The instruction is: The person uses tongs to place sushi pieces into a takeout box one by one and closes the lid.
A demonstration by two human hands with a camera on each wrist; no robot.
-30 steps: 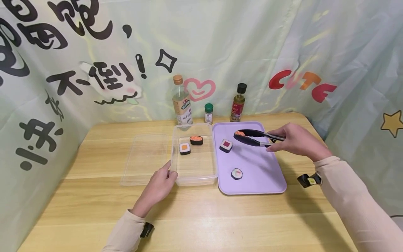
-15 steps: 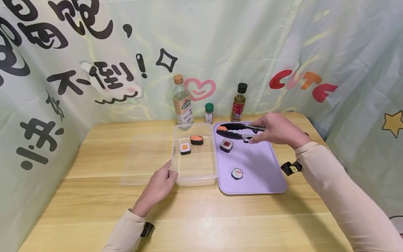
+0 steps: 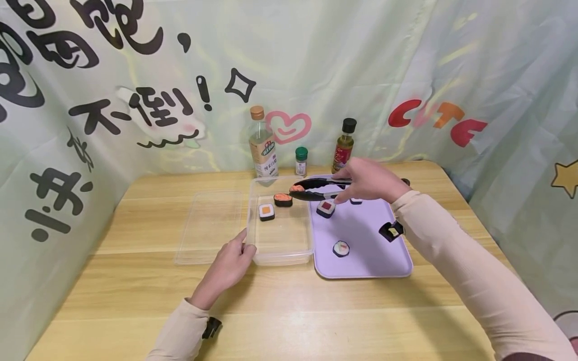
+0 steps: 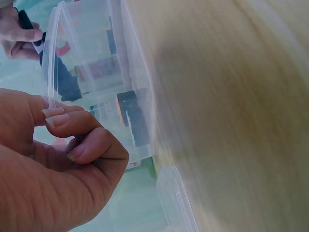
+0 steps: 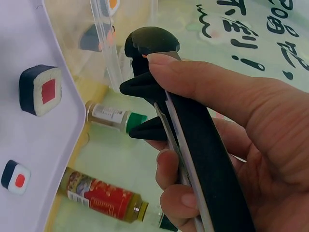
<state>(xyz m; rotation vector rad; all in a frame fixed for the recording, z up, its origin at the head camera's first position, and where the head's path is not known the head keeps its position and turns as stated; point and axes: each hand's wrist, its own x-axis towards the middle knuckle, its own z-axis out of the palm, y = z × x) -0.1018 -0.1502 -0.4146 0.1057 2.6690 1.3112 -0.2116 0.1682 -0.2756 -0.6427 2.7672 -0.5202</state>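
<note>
My right hand [image 3: 368, 180] grips black tongs [image 3: 311, 195], whose tips hold an orange-topped sushi piece [image 3: 296, 189] over the right side of the clear plastic container [image 3: 282, 238]. My left hand [image 3: 230, 265] pinches the container's rim at its left front; the left wrist view shows curled fingers [image 4: 77, 123] there. Inside the container lie another orange-topped sushi [image 3: 283, 200] and a square roll with an orange centre [image 3: 266, 211]. The lilac tray [image 3: 370, 255] bears a red-centred square roll [image 3: 325, 208], a round roll [image 3: 340, 248] and a roll [image 3: 355, 201] partly hidden beneath my right hand.
Left of the container lies a flat clear lid [image 3: 209, 228]. Along the table's back edge stand a tall orange-capped bottle [image 3: 263, 150], a small green-capped jar [image 3: 301, 161] and a black-capped bottle [image 3: 344, 148]. Behind them hangs a printed curtain [image 3: 338, 60].
My right hand has carried the tongs and the orange-topped sushi leftward, from above the tray to above the container's right side. My left hand has stayed at the container.
</note>
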